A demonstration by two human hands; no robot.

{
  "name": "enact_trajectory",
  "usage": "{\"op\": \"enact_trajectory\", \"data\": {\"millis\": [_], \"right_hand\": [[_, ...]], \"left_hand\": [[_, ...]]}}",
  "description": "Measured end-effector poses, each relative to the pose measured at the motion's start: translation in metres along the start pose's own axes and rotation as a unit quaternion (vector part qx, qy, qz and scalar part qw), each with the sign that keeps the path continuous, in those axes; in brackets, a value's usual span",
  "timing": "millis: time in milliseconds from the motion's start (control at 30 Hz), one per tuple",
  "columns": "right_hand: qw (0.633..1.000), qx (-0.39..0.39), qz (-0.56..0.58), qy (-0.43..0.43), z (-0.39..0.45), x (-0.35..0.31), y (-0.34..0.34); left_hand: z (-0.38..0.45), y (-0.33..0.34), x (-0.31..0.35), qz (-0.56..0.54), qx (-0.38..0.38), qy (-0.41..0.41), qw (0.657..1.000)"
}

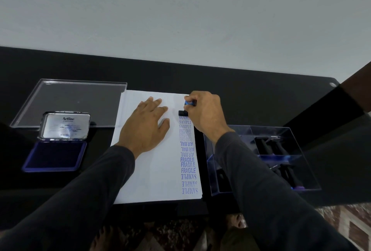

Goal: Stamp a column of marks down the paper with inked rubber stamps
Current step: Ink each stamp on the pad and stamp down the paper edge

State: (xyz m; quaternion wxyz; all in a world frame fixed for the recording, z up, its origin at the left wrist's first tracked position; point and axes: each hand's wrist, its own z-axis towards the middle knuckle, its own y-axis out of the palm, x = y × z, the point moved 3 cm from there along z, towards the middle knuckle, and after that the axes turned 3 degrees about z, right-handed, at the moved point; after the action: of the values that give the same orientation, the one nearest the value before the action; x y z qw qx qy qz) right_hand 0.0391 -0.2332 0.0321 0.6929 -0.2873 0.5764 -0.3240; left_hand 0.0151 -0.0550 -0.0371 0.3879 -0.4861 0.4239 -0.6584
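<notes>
A white sheet of paper lies on the black table. Down its right side runs a column of blue marks reading SAMPLE, FAX OUT, AIR MAIL and FRAGILE. My right hand grips a rubber stamp with a blue top and black base, set down on the paper at the head of the column. Spread flat with straight fingers, my left hand presses on the sheet to the left of the marks. An open blue ink pad with its silver lid raised sits at the left.
A clear plastic box holding several black stamps stands right of the paper. A clear lid lies at the back left behind the ink pad. The black table ends at a pale wall; patterned floor shows below.
</notes>
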Motion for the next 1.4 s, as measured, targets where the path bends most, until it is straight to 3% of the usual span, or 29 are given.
{"op": "enact_trajectory", "data": {"millis": [167,333,600,1400], "right_hand": [[0.988,0.061,0.103,0.094,0.005,0.014,-0.018],[0.916,0.095,0.299,0.248,0.007,0.033,-0.03],[0.85,0.095,0.412,0.313,0.009,0.041,-0.026],[0.851,0.103,0.406,0.317,0.005,0.037,-0.028]], "left_hand": [[-0.001,-0.001,-0.001,-0.009,-0.004,0.002,1.0],[0.0,-0.002,0.0,-0.009,-0.013,-0.009,1.0],[-0.001,-0.003,0.0,-0.009,-0.021,-0.01,1.0],[-0.001,-0.002,0.001,-0.01,-0.021,-0.014,1.0]]}}
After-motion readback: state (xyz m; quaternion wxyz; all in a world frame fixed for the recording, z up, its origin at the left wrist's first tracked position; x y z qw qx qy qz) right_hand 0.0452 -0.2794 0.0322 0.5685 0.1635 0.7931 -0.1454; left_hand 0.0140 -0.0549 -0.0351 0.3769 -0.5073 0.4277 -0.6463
